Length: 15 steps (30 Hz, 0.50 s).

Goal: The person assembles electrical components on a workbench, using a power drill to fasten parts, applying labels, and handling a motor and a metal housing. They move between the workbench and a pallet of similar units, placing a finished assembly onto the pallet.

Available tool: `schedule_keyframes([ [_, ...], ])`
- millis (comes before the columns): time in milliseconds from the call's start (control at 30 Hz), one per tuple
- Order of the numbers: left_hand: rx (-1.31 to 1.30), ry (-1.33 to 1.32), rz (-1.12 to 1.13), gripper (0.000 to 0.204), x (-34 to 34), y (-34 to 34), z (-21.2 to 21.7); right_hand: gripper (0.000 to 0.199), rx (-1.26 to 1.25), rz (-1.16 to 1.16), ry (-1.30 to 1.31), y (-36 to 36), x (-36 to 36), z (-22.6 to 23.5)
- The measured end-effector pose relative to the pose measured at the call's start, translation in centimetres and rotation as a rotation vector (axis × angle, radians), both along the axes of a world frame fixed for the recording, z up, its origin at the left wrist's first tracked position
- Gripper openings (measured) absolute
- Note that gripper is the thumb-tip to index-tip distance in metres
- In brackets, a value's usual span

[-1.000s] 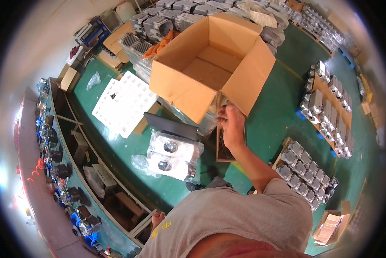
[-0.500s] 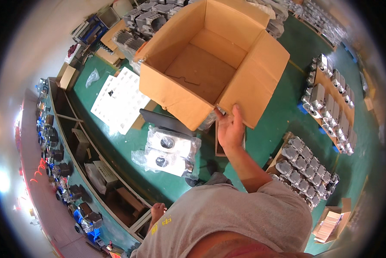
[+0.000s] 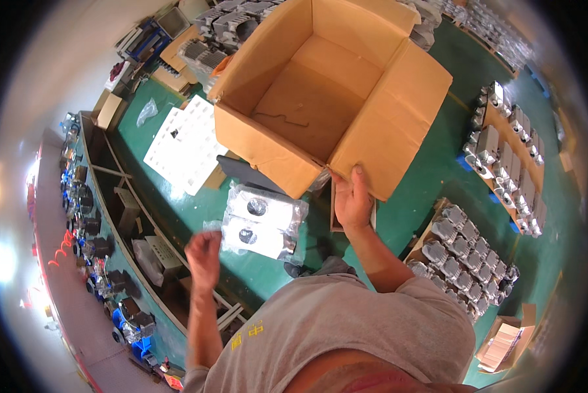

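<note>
Right hand (image 3: 353, 200): clamped on the box (image 3: 327, 98) near corner, at 6 o'clock.
Left hand (image 3: 203, 254): loosely curled, empty, blurred, at 9 o'clock of bagged parts (image 3: 262, 221).

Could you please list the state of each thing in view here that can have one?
Cardboard box: open, flaps up, tilted toward the person, nearly empty.
Right hand: gripping the box's near corner.
Left hand: free, blurred, holding nothing, beside the plastic bags.
Plastic bags: closed, each with a grey part inside, lying flat on the green floor.
</note>
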<state>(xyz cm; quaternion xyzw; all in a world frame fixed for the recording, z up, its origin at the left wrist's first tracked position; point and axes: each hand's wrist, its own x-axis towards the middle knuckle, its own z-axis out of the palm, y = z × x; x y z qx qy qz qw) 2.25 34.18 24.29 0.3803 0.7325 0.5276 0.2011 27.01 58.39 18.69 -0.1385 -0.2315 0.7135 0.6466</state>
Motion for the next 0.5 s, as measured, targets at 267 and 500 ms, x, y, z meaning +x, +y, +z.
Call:
schedule_keyframes([
  [267, -0.169, 0.977, -0.975, 0.017, 7.8, 25.0, 19.3, 0.021, -0.068, -0.004, -0.004, -4.3, 1.8, 1.1],
  [500, -0.582, 1.088, -1.243, 0.032, 8.4, 30.3, 10.0, 0.026, 0.079, -0.047, -0.189, -8.4, 3.4, 6.4],
])
